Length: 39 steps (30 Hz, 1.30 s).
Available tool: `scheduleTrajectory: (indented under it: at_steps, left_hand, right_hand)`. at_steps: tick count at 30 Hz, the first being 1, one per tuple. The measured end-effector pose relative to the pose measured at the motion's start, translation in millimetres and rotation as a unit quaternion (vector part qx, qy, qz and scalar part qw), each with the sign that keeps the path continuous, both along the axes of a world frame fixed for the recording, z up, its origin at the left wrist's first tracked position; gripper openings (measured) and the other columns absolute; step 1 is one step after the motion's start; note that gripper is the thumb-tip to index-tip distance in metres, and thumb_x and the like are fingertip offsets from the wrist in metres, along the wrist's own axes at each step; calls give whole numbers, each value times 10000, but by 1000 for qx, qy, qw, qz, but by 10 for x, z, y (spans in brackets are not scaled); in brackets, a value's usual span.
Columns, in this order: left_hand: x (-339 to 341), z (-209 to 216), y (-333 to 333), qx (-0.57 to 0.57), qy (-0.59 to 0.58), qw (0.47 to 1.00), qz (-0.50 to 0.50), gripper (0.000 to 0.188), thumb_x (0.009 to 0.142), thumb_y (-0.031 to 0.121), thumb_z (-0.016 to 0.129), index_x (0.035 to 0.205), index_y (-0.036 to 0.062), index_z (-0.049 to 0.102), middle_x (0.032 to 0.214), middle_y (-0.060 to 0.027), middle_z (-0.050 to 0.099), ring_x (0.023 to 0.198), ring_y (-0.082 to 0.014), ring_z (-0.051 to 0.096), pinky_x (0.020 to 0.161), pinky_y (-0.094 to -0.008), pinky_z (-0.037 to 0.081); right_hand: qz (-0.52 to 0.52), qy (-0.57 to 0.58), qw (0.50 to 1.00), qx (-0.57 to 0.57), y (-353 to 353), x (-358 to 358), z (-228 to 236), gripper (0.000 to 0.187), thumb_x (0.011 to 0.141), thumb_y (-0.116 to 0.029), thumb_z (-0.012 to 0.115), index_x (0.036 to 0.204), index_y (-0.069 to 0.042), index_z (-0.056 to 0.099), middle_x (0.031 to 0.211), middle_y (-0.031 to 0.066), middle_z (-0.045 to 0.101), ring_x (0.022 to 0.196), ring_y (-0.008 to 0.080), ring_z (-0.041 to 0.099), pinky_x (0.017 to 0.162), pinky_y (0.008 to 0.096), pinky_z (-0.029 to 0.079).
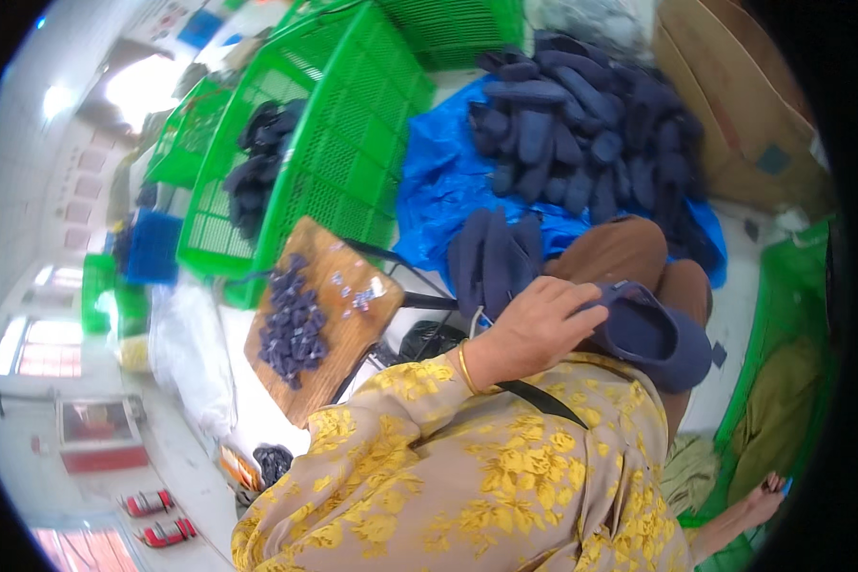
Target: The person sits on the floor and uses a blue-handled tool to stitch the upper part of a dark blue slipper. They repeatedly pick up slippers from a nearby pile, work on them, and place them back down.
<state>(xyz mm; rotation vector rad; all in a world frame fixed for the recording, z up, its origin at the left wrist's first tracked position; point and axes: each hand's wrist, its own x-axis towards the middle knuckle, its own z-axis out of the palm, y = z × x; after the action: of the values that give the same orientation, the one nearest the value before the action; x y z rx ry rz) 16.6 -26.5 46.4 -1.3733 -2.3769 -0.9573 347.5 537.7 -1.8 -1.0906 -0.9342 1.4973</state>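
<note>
On my lap rests a navy slip-on clog (682,345), its opening facing up and its toe to the right. My left hand (539,324), with a bangle at the wrist, is closed on the clog's heel end at the left. Beside that hand, on its far side, stand more navy clogs (491,255), pressed together. Well off to the lower right, my right hand (765,500) is closed on a small dark and blue object (785,487), whose kind I cannot make out.
A wooden stool (377,319) at the left bears dark blue small pieces (294,324) and tiny shiny bits. Beyond lie a heap of navy clogs (582,124) on blue sheeting (429,181), green crates (353,133) and a cardboard box (725,105). A green container (755,343) stands right.
</note>
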Motion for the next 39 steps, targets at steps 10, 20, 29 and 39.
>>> scheduleTrajectory:
  at_steps: [10,20,29,39]
  left_hand:
    - [-395,35,-2789,-135,73,794,588,191,875,139,537,978,43,666,980,-173,656,962,-369,598,826,-464,481]
    - [-311,-356,-3759,-288,-183,657,672,222,757,236,649,944,145,728,1011,-141,685,995,-371,617,819,-488,508]
    - [-222,113,-3626,-39,-29,802,595,218,813,137,661,975,-10,654,951,-126,697,890,-273,658,800,-382,516]
    - [-224,541,-589,85,-376,919,83,165,899,43,623,1050,-2,672,883,-8,674,771,-64,604,692,-219,479]
  right_hand:
    - [155,12,987,-37,-1350,-1232,-355,173,1009,-167,539,893,-62,466,726,-2,335,569,103,297,538,279,281]
    - [166,14,986,-2,-1524,-1413,-347,69,1008,-140,519,1012,-73,539,742,-10,437,545,79,339,488,255,324]
    - [147,-23,989,-10,-1704,-1396,-346,149,1000,-91,486,1135,-87,550,726,-25,393,545,66,310,482,240,304]
    - [490,-91,838,221,-3043,-1866,584,414,849,91,616,1218,-84,556,1001,-30,522,791,43,434,734,180,359]
